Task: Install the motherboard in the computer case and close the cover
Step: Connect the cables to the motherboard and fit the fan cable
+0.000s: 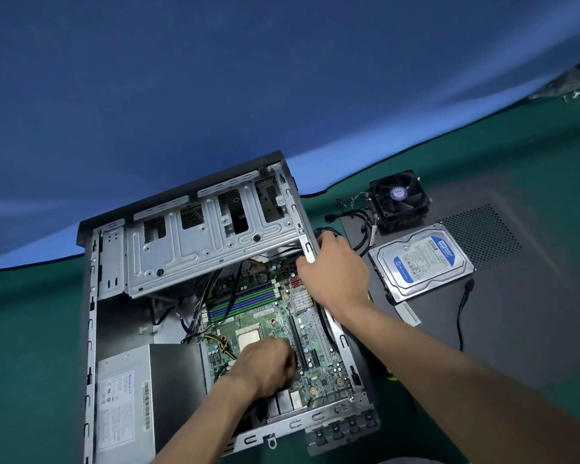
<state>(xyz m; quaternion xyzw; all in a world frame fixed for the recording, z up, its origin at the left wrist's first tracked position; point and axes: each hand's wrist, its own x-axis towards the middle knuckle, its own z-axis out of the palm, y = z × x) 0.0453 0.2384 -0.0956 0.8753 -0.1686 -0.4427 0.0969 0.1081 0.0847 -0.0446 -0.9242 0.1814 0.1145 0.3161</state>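
At frame centre, the left hand (265,368) presses curled fingers onto the green motherboard (315,329). The right hand (335,272) grips the grey metal case (215,236) rim. A ribbed fan (399,199) sits upper right.

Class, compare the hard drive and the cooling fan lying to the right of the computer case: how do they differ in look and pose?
The hard drive is a flat silver slab with a blue and white label; the cooling fan is a taller black block with round blades and a purple hub sticker. The hard drive lies nearer the person, the cooling fan farther back. Loose wires trail from the cooling fan; none visibly attach to the hard drive. Both rest on the dark cover panel, outside the case.
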